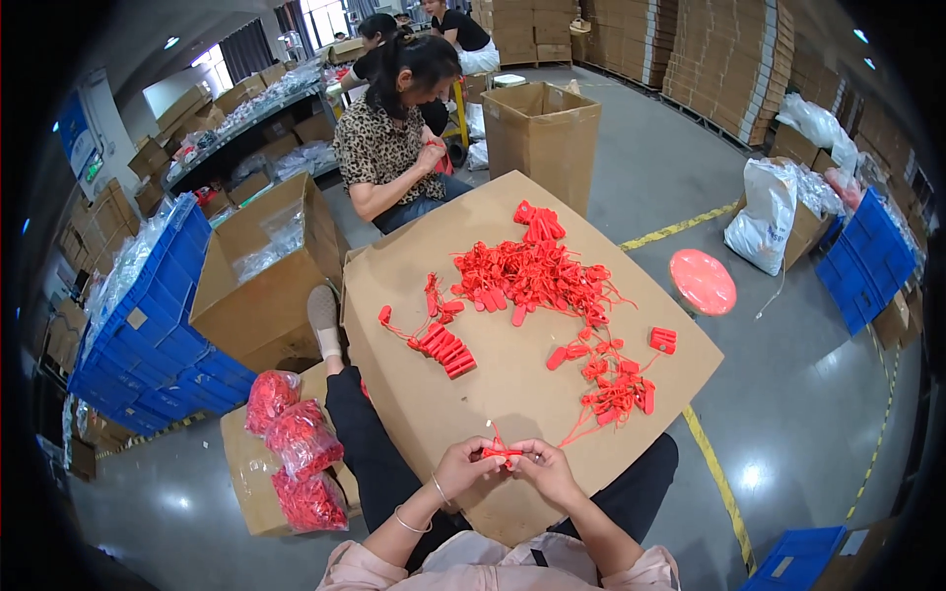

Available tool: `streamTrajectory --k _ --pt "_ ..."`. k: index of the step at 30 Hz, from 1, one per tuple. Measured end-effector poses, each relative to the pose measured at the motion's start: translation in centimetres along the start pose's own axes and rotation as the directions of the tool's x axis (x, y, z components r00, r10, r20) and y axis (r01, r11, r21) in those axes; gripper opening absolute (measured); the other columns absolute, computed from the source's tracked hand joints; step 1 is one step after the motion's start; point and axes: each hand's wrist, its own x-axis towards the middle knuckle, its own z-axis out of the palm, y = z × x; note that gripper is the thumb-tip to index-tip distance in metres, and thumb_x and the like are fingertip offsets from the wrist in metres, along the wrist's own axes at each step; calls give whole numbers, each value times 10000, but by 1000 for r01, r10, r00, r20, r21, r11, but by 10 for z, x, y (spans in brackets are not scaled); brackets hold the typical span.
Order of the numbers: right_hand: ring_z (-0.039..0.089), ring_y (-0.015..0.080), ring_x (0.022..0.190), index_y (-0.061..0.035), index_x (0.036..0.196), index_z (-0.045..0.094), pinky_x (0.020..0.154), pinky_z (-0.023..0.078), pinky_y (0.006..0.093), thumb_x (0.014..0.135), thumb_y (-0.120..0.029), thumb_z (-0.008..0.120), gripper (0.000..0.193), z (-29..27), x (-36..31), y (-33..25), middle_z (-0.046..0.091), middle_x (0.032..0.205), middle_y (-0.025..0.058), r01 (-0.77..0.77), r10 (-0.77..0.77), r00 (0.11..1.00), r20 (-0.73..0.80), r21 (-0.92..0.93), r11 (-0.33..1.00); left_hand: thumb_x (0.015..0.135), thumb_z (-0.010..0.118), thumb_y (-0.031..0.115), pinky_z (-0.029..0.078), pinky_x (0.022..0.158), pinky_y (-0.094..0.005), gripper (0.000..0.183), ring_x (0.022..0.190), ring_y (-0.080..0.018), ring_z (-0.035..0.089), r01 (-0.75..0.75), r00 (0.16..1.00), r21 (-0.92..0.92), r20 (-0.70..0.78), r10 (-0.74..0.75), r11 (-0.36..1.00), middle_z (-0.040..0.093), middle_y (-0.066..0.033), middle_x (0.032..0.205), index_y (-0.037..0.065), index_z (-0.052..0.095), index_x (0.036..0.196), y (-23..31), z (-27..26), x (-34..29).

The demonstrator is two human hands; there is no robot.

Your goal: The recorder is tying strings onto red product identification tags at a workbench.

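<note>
At the near edge of a cardboard-topped table (pixel 512 364), my left hand (pixel 466 467) and my right hand (pixel 544 471) meet. Between their fingertips is a small red plastic piece with a cord (pixel 501 453), pinched from both sides. Its exact kind is partly hidden by my fingers. Farther up lies a big tangled heap of similar red corded pieces (pixel 532 271). To the left sits a neat row of red pieces (pixel 443 349). A looser cluster (pixel 616 384) spreads at the right, near a single red block (pixel 663 340).
Bags of red pieces (pixel 305 438) lie on a carton to the left, beside an open carton (pixel 266 256) and stacked blue crates (pixel 148 335). A seated co-worker (pixel 399 138) handles something red across the table. A tall carton (pixel 542 138) and a red stool (pixel 703 282) stand beyond.
</note>
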Motion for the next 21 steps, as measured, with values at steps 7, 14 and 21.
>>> streamTrajectory --k 7,14,21 --pt "520 260 946 -89 1098 550 804 433 351 746 -145 637 367 8 -6 -17 511 1047 111 437 -275 895 351 -815 381 809 603 32 499 716 -237 178 775 -110 592 -92 983 -91 -168 76 992 601 -57 906 -5 549 975 2 -12 1" --pt "530 296 879 -91 1064 558 756 449 395 781 -127 562 285 14 2 0 519 928 123 355 -195 932 306 -880 316 810 596 22 487 743 -235 173 813 -98 582 -165 970 -110 -197 141 980 590 -54 929 9 538 973 8 -8 -2" --pt "563 294 754 -96 1118 508 662 468 386 799 -238 568 354 13 -2 -11 523 865 118 316 -75 949 308 -912 260 789 638 75 449 652 -187 193 725 -47 531 -294 883 124 -345 319 948 584 0 829 7 564 954 3 -22 0"
